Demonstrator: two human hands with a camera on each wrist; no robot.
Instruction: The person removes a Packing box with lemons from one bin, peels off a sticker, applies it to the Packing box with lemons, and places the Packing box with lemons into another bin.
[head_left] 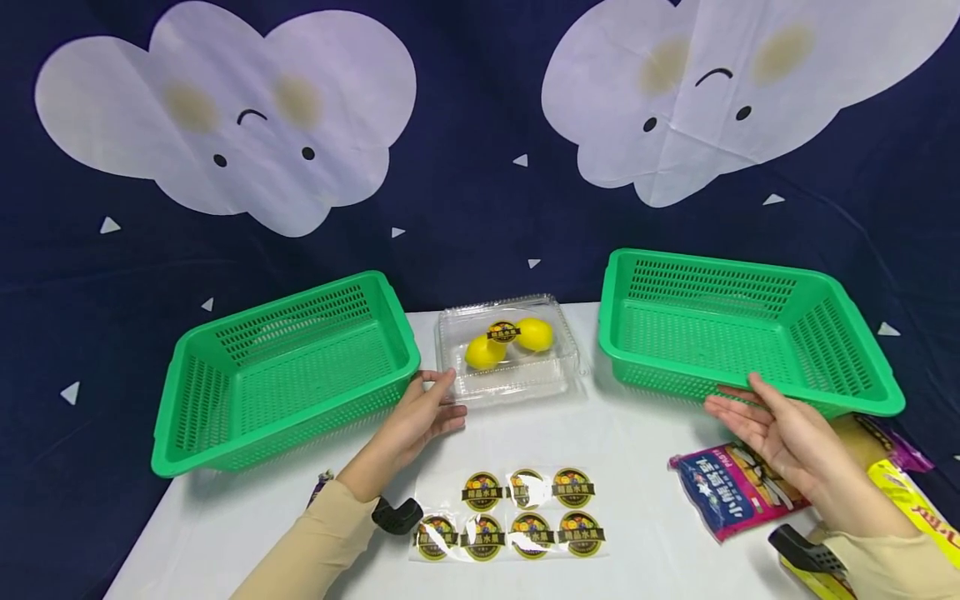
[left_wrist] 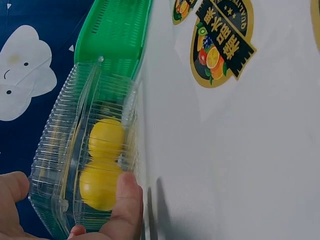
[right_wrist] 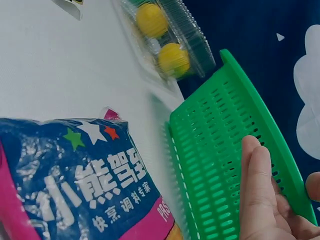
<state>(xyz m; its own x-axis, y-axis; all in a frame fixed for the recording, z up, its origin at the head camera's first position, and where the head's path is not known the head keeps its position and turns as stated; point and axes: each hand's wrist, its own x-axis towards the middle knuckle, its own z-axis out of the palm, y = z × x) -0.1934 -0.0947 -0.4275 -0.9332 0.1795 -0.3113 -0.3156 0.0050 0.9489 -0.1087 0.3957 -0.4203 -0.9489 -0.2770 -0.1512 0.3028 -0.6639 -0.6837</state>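
Note:
A clear plastic clamshell box [head_left: 517, 379] sits at the table's back between two green baskets. Inside are two lemons [head_left: 535, 334], and a round black-and-gold sticker [head_left: 503, 332] is on its lid. My left hand [head_left: 422, 417] is at the box's left front corner, fingers extended; in the left wrist view thumb and fingers stand either side of the box's end. At the front wall of the right green basket [head_left: 750, 387], my right hand [head_left: 795, 442] has its fingers straight along the outside. Its thumb is by the rim in the right wrist view.
A clear sheet of round stickers [head_left: 531, 533] lies at the front middle. The left green basket [head_left: 285, 425] stands behind my left forearm. Beneath my right hand lie a blue-and-pink packet [head_left: 720, 492] and a yellow packet [head_left: 911, 500]. A dark cloud-patterned cloth [head_left: 480, 125] hangs behind.

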